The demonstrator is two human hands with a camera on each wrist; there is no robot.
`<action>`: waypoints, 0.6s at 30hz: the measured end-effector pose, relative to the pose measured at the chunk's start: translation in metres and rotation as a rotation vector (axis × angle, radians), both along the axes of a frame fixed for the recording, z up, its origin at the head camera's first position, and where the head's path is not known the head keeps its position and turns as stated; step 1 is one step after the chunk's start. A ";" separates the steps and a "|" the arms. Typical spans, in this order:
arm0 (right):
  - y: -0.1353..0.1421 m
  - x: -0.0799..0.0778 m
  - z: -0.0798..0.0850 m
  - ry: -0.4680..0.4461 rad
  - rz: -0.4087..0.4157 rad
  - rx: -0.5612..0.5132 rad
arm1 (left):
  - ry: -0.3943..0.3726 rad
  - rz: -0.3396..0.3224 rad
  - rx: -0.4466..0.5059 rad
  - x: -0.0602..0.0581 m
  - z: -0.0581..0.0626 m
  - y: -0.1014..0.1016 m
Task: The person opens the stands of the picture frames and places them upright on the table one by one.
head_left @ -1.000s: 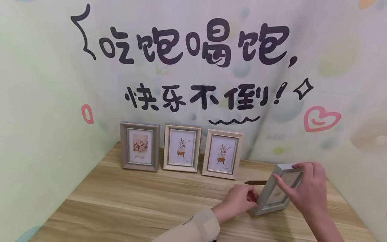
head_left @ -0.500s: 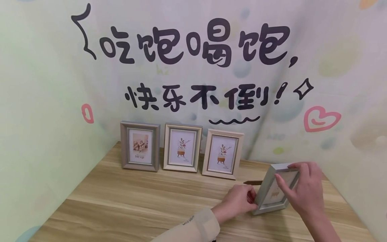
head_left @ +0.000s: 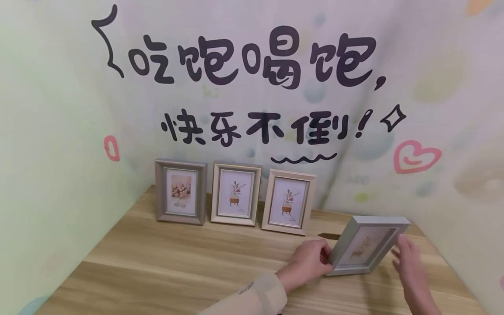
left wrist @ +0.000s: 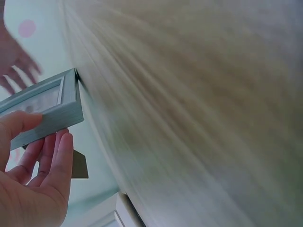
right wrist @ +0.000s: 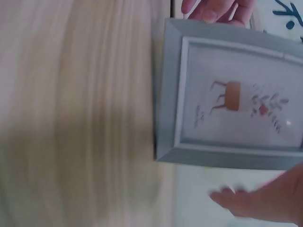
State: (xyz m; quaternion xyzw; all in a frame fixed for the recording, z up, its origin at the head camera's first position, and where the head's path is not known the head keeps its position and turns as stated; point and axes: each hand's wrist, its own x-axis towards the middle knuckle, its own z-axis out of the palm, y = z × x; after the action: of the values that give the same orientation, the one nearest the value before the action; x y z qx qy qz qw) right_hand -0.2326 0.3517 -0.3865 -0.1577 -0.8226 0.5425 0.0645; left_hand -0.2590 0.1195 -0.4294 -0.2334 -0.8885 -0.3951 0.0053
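Observation:
A grey-blue picture frame (head_left: 364,247) stands tilted back on the right part of the wooden table. My left hand (head_left: 309,262) pinches its left side near the bottom; the left wrist view shows the thumb on the front and the fingers (left wrist: 60,161) behind. A brown back stand (head_left: 330,236) juts out behind the picture frame. Beside its right edge is my right hand (head_left: 411,267), fingers loosely extended. In the right wrist view a gap shows between that hand (right wrist: 265,198) and the frame's side, and the picture (right wrist: 236,97) is a plant in an orange pot.
Three upright picture frames stand in a row at the back: a brownish one (head_left: 180,192), a cream-edged one (head_left: 236,194) and a beige one (head_left: 289,201). Behind them hangs a printed cloth (head_left: 236,96) with black lettering. The wooden table (head_left: 177,262) stretches to the left.
My right hand has let go of the picture frame's top right edge and moved down and aside. The picture frame now leans further back. My left hand stays at its lower left side.

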 end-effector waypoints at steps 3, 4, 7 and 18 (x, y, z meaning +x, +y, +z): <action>0.010 -0.003 -0.006 -0.143 0.194 -0.056 | -0.008 0.022 0.044 -0.003 0.002 0.003; 0.011 -0.003 -0.010 -0.158 0.221 -0.080 | -0.012 0.036 0.054 -0.003 0.000 0.004; 0.010 -0.004 -0.015 -0.133 0.219 -0.129 | -0.004 0.090 0.097 -0.005 -0.001 0.010; -0.003 -0.015 -0.006 0.128 0.167 -0.071 | 0.096 0.237 0.094 -0.020 0.016 0.032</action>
State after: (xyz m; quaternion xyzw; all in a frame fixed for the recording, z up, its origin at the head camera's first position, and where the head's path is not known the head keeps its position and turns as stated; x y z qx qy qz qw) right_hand -0.2478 0.3483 -0.3923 -0.0557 -0.8074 0.5837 0.0659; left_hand -0.2786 0.1518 -0.4132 -0.1450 -0.8892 -0.4210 0.1055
